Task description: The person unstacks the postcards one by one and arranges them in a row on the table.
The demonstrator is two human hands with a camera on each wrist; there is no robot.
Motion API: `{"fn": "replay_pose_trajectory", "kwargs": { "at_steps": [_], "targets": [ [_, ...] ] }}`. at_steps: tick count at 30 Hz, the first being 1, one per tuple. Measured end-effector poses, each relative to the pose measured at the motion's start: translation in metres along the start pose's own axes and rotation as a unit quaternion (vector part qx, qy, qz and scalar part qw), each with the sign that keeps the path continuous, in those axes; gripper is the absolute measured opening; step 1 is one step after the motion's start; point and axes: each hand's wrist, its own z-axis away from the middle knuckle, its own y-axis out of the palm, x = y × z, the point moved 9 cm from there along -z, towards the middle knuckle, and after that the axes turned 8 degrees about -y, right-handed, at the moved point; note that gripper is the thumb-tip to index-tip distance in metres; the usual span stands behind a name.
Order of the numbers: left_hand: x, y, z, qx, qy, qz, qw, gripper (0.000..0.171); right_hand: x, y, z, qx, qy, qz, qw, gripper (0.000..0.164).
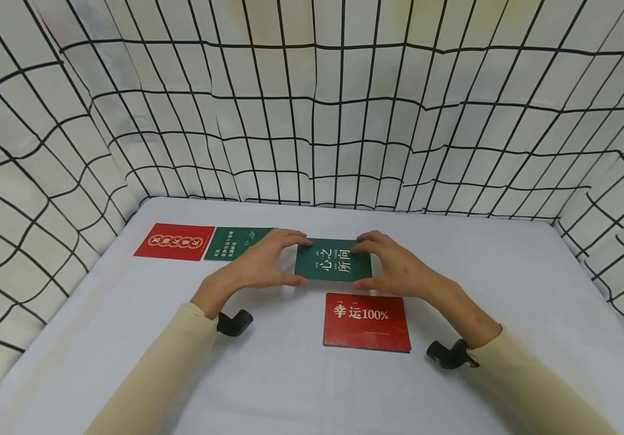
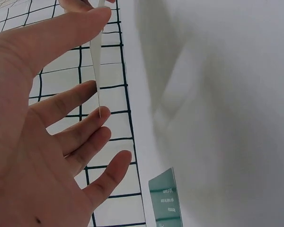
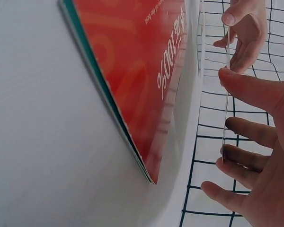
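Observation:
A green card (image 1: 333, 269) with white Chinese characters is held up between my two hands, lifted off the white table. My left hand (image 1: 260, 260) pinches its left end, thumb at the near corner and fingers at the far edge. On the opposite end, my right hand (image 1: 401, 269) grips it the same way. Seen edge-on in the right wrist view, the card (image 3: 226, 106) is a thin line between thumb and fingers. Just nearer to me lies a stack of cards (image 1: 366, 332), its red top printed "100%", with green edges showing below.
At the back left, a red card (image 1: 176, 241) with a gold-white pattern lies beside another green card (image 1: 235, 241), which the left hand partly overlaps. White walls with a black grid net (image 1: 339, 121) enclose the white table (image 1: 268, 386) at the back and sides.

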Motion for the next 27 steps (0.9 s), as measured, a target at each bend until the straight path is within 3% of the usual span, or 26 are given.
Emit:
{"fn": "replay_pose_trajectory", "kwargs": {
  "at_steps": [12,27],
  "targets": [
    [0.01,-0.006,-0.002,0.006,-0.009,0.01,0.9999,0.072,0.006,0.0,-0.006,-0.004,-0.008,-0.01,1.0,0.068],
    [0.011,-0.012,-0.007,0.005,-0.016,0.004,0.9999,0.072,0.007,0.001,-0.015,-0.012,-0.008,-0.019,1.0,0.066]
  ]
}}
